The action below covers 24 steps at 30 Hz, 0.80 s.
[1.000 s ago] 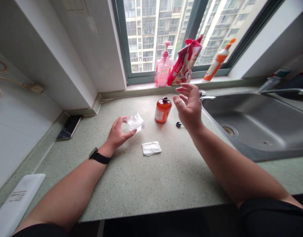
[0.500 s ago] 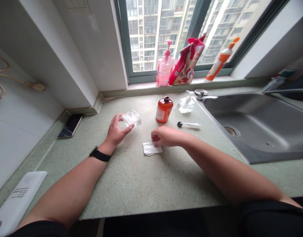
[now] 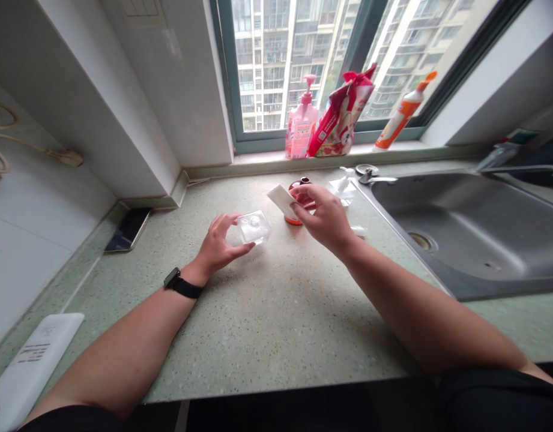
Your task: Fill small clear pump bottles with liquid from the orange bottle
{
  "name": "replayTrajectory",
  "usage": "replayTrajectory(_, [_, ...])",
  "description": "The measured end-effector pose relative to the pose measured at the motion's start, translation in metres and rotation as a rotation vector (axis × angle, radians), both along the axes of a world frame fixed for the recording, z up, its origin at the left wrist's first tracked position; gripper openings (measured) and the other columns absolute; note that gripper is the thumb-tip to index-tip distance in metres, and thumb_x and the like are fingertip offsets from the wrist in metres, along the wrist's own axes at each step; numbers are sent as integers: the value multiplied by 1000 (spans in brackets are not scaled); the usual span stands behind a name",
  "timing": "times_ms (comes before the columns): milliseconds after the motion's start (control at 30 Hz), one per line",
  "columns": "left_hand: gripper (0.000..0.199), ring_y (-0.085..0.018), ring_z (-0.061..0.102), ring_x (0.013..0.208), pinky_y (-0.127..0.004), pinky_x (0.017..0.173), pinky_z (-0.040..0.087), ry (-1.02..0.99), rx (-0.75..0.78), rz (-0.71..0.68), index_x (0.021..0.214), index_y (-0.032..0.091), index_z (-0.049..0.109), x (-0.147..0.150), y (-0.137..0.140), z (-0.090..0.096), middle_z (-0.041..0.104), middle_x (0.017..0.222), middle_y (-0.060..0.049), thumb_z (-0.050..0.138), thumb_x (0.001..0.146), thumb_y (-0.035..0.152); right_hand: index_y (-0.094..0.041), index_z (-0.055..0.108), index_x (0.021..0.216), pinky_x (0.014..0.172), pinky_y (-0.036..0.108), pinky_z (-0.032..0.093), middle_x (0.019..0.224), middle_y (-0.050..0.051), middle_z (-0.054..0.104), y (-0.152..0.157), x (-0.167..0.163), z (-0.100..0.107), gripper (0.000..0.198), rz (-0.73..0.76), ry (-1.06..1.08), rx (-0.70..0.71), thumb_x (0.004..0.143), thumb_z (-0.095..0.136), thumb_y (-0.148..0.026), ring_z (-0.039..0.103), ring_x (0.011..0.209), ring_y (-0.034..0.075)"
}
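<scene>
No lettering can be made out anywhere. The flat white plastic device at the counter's near left corner bears short dark printed lines, and the pink pump bottle on the windowsill carries a label, both too small to read.

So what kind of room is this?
Probably a home kitchen, high up in a flat. There is a steel sink set into a speckled counter, a pink soap pump bottle on the windowsill, and apartment towers outside the window.
</scene>
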<state>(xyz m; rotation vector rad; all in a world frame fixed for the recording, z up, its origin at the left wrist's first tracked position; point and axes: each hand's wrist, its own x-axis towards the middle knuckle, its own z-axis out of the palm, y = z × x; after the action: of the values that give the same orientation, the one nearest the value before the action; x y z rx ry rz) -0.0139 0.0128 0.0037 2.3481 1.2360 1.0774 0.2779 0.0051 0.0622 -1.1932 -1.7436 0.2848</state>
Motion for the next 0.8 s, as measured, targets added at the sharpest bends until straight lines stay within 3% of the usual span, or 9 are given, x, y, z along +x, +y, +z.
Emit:
replayTrajectory(100, [64,-31,69,118,-60,127,38,32,35,-53,135,27,62,4,-5,4,73,123,-7,87,83,55,-23,76,112,78,39,59,99,7,73,-4,-6,-7,22,3,-135,54,96,63,-28,69,85,21])
replayTrajectory(267, [66,-32,70,123,-64,136,21,83,16,-91,136,29,62,8,-9,8,76,125,-6,90,81,53,-25,81,113,80,37,56,94,5,73,-9,-15,-15,23,80,-241,24,99,64,-30,68,82,20])
replayTrajectory(633, [65,-32,71,123,-64,136,23,86,46,-132,136,29,62,7,-8,6,76,127,-6,89,82,51,-29,87,104,82,34,56,95,4,76,-12,-22,-18,21,266,-158,12,102,66,-29,71,87,18])
replayTrajectory(800, [66,-32,71,123,-63,136,24,100,38,-124,136,29,62,8,-9,8,76,126,-6,90,81,51,-29,88,105,80,34,58,98,5,81,-13,-23,-14,20,293,-10,-90,100,70,-33,73,88,19])
